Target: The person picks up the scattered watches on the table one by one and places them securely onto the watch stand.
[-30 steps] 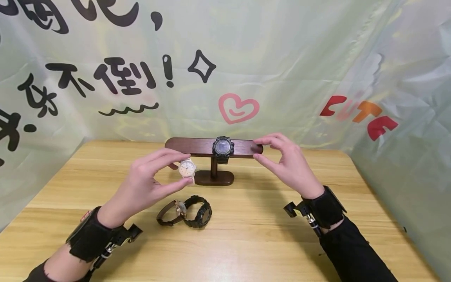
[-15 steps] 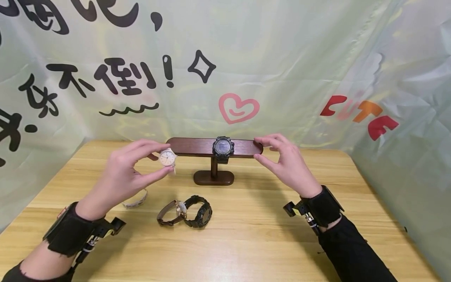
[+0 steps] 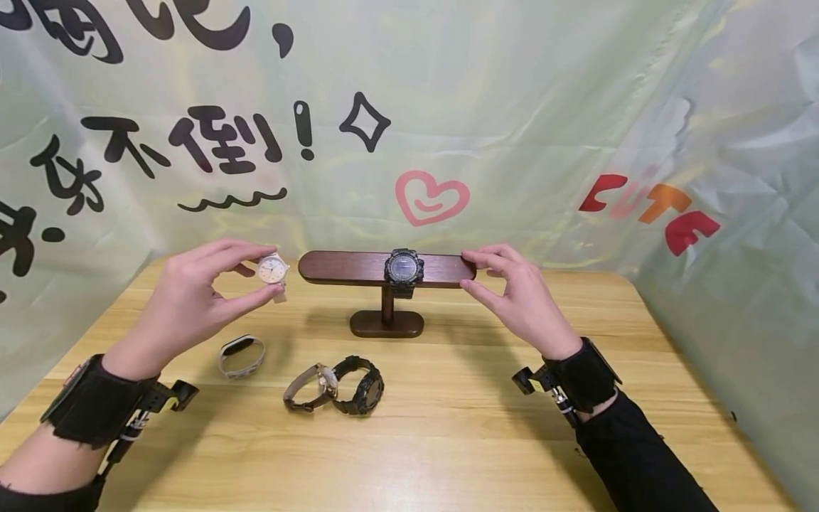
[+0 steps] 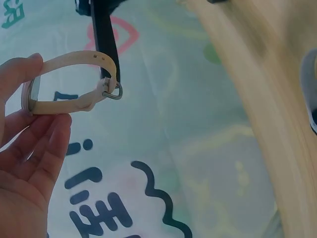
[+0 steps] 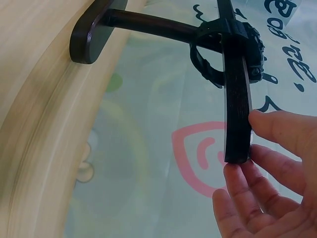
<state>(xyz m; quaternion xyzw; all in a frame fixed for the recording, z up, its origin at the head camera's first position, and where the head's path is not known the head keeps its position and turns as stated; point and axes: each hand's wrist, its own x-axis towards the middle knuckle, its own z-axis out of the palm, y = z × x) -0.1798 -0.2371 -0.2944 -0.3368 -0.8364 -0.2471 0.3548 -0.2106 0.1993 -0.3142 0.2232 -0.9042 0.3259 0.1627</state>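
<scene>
My left hand (image 3: 192, 302) pinches a white watch (image 3: 272, 269) between thumb and fingers, just off the left end of a dark brown wooden watch stand (image 3: 345, 267). In the left wrist view, the pale strap (image 4: 74, 59) is buckled into a closed loop. My right hand (image 3: 521, 299) grips the right end of the stand's crossbar with thumb and fingertips. A black digital watch (image 3: 404, 267) sits around the bar, right of the post. In the right wrist view, its band (image 5: 200, 62) hangs loosely behind the bar (image 5: 237, 114).
On the wooden table (image 3: 448, 441), a brown-strapped watch (image 3: 310, 387) and another black watch (image 3: 361, 387) stand side by side, touching. A pale fitness band (image 3: 242, 357) lies beyond my left wrist. A printed cloth (image 3: 512, 128) hangs behind the table.
My left hand has moved left and slightly up with the white watch, from in front of the bar to beyond its left end. The fitness band has come into view. My right hand stays put.
</scene>
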